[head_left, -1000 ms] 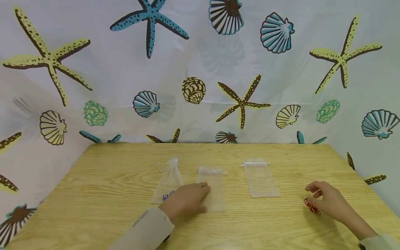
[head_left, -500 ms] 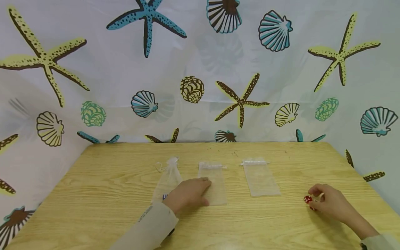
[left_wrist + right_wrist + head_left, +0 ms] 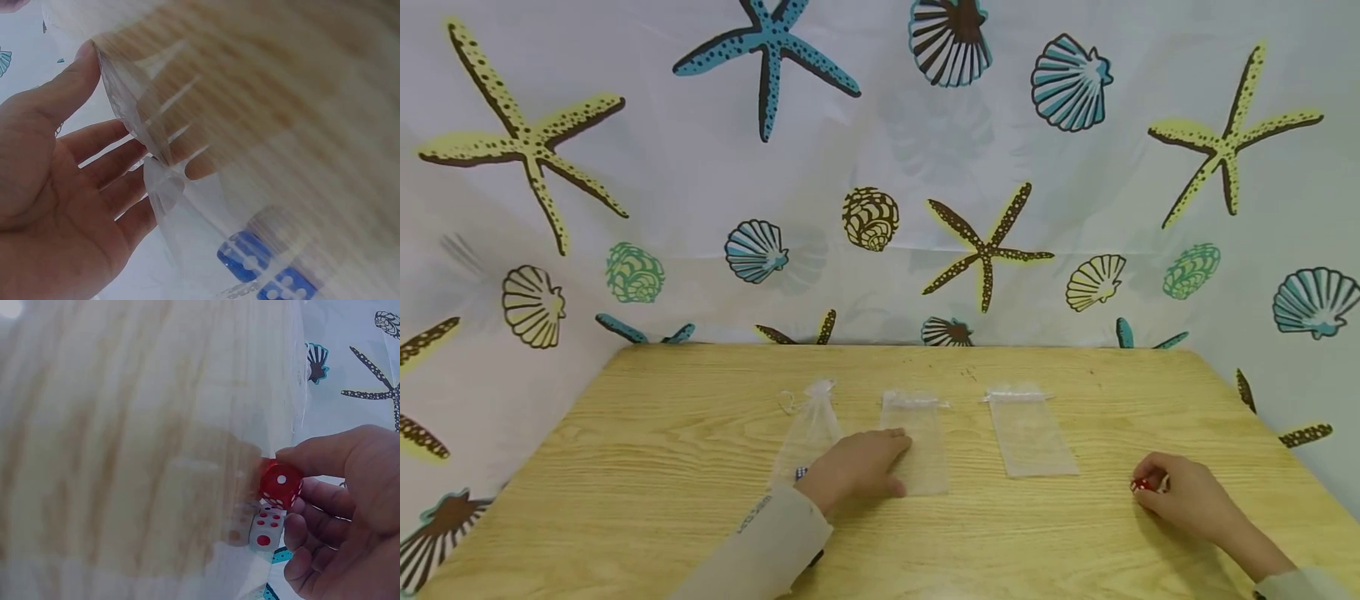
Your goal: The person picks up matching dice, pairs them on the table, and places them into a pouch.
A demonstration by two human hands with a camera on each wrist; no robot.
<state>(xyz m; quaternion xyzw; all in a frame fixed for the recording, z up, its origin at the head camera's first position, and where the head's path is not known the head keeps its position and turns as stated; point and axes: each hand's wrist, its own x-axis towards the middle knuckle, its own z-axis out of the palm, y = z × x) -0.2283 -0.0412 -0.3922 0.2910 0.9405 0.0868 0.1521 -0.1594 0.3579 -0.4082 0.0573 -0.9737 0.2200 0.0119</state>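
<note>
My left hand (image 3: pixel 865 467) rests with extended fingers on the middle sheer white drawstring pouch (image 3: pixel 929 457), which lies flat on the table. In the left wrist view its fingers and thumb are spread along the pouch's edge. At the right, my right hand (image 3: pixel 1191 498) pinches a red die (image 3: pixel 281 482) between thumb and fingers, low at the tabletop. A white die (image 3: pixel 264 530) with red and dark pips sits against the red one, under the fingers. Blue dice (image 3: pixel 245 256) show near the left hand, by the left pouch (image 3: pixel 815 427), partly hidden by the forearm in the head view.
A third flat pouch (image 3: pixel 1033 437) lies between the hands, right of the middle one. The wood-grain table (image 3: pixel 662 433) ends at a white curtain (image 3: pixel 820 167) printed with shells and starfish.
My right hand's fingers have closed from hovering around the red die to pinching it. The left hand has slid the middle pouch slightly away, then stayed nearly still.
</note>
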